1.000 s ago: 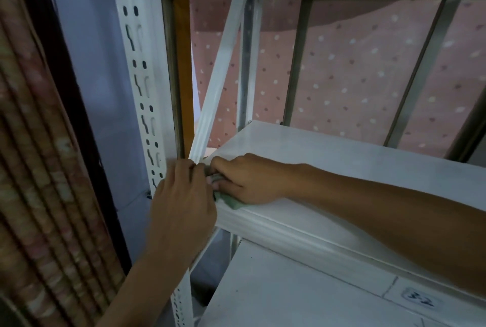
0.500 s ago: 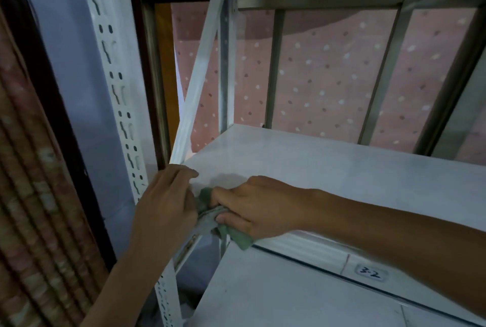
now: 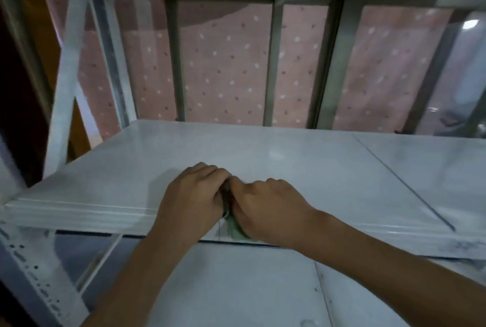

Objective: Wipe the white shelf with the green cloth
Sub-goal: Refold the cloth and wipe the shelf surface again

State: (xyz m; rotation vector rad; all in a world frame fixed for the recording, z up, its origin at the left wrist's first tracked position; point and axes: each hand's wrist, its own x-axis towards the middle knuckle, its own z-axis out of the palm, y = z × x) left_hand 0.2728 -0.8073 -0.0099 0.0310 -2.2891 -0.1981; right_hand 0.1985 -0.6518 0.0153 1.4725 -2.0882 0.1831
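The white shelf spans the view at mid height, its front edge running left to right. My left hand and my right hand rest side by side on the shelf near its front edge, fingers curled and touching. The green cloth is bunched between and under them; only a small green corner shows, hanging over the front edge below my right hand. Both hands appear closed on it.
A lower white shelf lies beneath. A perforated white upright stands at the left front, a diagonal white brace behind it. Grey window bars and a pink dotted curtain back the shelf. Another shelf is overhead.
Both hands moved with the cloth from the shelf's left front corner to the right along the front edge. The view turned right and the hands closed tighter together over the cloth.
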